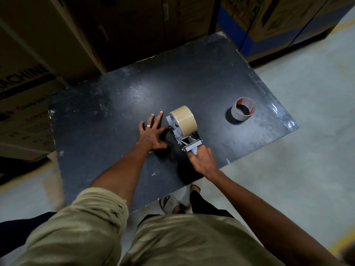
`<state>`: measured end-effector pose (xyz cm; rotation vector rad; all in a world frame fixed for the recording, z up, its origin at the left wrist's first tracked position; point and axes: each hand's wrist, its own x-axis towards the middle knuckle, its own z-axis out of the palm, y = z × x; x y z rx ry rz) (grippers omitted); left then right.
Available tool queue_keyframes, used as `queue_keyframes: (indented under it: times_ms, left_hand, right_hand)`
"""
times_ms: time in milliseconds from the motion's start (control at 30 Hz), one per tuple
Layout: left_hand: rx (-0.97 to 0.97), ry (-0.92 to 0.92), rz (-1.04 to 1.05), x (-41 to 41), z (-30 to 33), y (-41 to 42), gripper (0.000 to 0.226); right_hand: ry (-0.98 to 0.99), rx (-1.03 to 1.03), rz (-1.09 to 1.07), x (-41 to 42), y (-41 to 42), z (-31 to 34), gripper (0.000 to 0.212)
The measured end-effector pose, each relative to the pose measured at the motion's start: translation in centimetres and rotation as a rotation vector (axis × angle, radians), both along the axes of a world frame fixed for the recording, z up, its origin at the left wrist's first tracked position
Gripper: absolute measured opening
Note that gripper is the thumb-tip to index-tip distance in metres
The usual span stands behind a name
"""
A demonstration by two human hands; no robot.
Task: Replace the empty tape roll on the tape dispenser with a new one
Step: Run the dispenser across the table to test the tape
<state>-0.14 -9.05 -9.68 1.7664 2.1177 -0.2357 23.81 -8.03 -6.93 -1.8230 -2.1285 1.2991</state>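
A grey tape dispenser (175,129) stands on the black table (115,104) with a full beige tape roll (184,120) mounted on its hub. My right hand (202,161) is closed around the dispenser's handle at the near end. My left hand (151,131) lies flat on the table just left of the dispenser, fingers spread, its forefinger near the hub side. The empty cardboard core (243,109), with red print inside, stands alone at the right of the table, well apart from both hands.
Large cardboard boxes (57,45) stack behind and to the left of the table. More boxes on a blue base (269,31) stand at the back right. Pale concrete floor (307,131) lies to the right. The table's near edge is by my legs.
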Motion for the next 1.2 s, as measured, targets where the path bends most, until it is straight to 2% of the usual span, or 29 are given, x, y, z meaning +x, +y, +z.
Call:
queue_keyframes:
  times_ms: [200,400,600,900,1033,1200]
  left_hand:
    - [-0.04,0.031,-0.01,0.4,0.5,0.2,0.093]
    - [-0.106,0.032,0.016,0.7,1.3,0.6,0.103]
    - [-0.098,0.008,0.03,1.3,1.6,0.5,0.114]
    - [-0.011,-0.038,0.043,6.1,-0.3,-4.7,0.091]
    - [0.023,-0.073,0.11,8.0,-1.1,-6.8,0.081]
    - [-0.013,-0.083,0.136,8.4,-0.7,-7.0,0.076]
  right_hand:
    - [-0.015,-0.03,-0.004,0.7,-0.6,0.1,0.039]
    - [0.04,-0.003,-0.001,2.5,-1.9,0.2,0.024]
    - [0.097,0.033,0.044,6.2,-4.7,-0.1,0.02]
    - [0.081,0.014,0.042,6.2,-4.6,0.1,0.024]
    - [0.075,0.007,0.023,6.2,-4.8,0.2,0.025]
    - [0.084,-0.002,0.016,6.1,-4.9,0.4,0.025]
